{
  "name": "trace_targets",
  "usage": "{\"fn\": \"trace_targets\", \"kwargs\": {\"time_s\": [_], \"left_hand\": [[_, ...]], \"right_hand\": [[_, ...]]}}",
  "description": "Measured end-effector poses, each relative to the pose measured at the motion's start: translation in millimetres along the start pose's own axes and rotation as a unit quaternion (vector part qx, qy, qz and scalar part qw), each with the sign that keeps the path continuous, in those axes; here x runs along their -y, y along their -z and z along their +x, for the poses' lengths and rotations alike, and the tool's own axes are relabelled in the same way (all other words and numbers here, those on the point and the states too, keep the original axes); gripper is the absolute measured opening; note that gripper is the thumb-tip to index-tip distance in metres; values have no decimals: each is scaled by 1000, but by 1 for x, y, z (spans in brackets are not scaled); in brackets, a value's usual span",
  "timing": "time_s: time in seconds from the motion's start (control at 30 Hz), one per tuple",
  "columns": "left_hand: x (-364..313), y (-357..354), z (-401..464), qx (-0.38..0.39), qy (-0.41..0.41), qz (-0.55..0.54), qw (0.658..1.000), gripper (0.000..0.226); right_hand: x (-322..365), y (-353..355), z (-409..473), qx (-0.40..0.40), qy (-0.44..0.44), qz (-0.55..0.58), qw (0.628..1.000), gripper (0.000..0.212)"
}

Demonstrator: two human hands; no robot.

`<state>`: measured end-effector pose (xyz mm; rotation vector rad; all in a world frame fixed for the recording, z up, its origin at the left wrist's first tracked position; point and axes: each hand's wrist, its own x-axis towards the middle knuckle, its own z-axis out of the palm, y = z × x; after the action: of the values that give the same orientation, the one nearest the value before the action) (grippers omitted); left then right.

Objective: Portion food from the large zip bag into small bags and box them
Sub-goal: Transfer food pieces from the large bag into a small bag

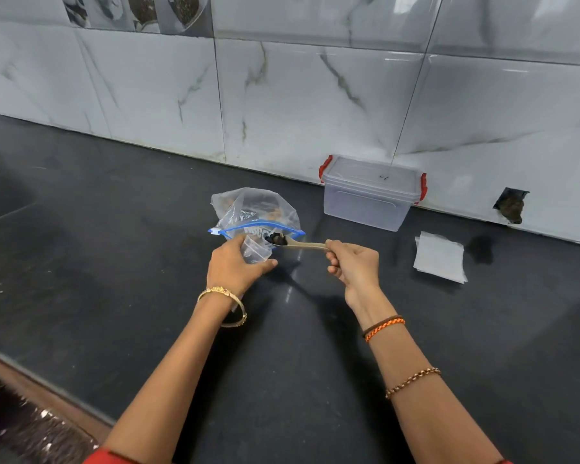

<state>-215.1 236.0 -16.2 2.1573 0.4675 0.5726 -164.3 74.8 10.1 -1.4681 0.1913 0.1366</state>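
Observation:
The large clear zip bag with a blue zip strip stands open on the dark counter, with brownish food dimly visible inside. My left hand grips a small clear bag just in front of it. My right hand pinches the handle of a pale spoon. The spoon's bowl holds a dark lump of food over the small bag's mouth. A clear plastic box with red latches and its lid on sits by the wall.
A stack of flat small bags lies on the black counter to the right. A tiled marble-look wall runs behind, with a dark hole in it. The counter's front edge runs along the lower left.

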Motion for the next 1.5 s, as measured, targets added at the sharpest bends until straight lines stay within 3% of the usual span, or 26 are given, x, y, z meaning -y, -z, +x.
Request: {"fn": "trace_targets", "kwargs": {"time_s": [0.47, 0.73, 0.83, 0.93, 1.0, 1.03, 1.1, 1.17, 1.23, 1.33, 1.5], "left_hand": [[-7, -3, 5, 56, -41, 71, 995, 40], [-13, -9, 2, 97, -35, -19, 995, 41], [-11, -12, -1, 106, -15, -69, 992, 43], [-10, -9, -2, 90, -16, -83, 992, 43], [-11, -5, -3, 81, -16, -85, 993, 41], [-12, -2, -3, 75, -12, -92, 993, 40], [-12, 2, -4, 59, -2, -115, 992, 37], [-12, 5, -6, 34, 2, -115, 993, 34], [-9, 9, -5, 7, 1, -105, 994, 32], [-5, 19, -2, -10, -4, -100, 995, 31], [7, 40, 5, -27, -15, -126, 992, 33]], "right_hand": [[11, 19, 9, 112, 3, -34, 993, 5], [9, 5, 2, 160, 161, -55, 972, 11], [-5, 0, -1, 157, 337, -70, 926, 14], [-12, 1, 0, 168, 523, -105, 829, 20], [-10, 4, 2, 165, 581, -105, 790, 22], [-9, 6, 2, 159, 586, -97, 788, 22], [-7, 10, 0, 144, 525, -53, 837, 22], [-5, 12, -3, 97, 395, 31, 913, 16], [-4, 14, -2, 42, 273, 84, 957, 13], [-12, 13, 0, 16, 127, 106, 986, 10], [-23, -12, -1, -4, -36, 186, 982, 16]]}}
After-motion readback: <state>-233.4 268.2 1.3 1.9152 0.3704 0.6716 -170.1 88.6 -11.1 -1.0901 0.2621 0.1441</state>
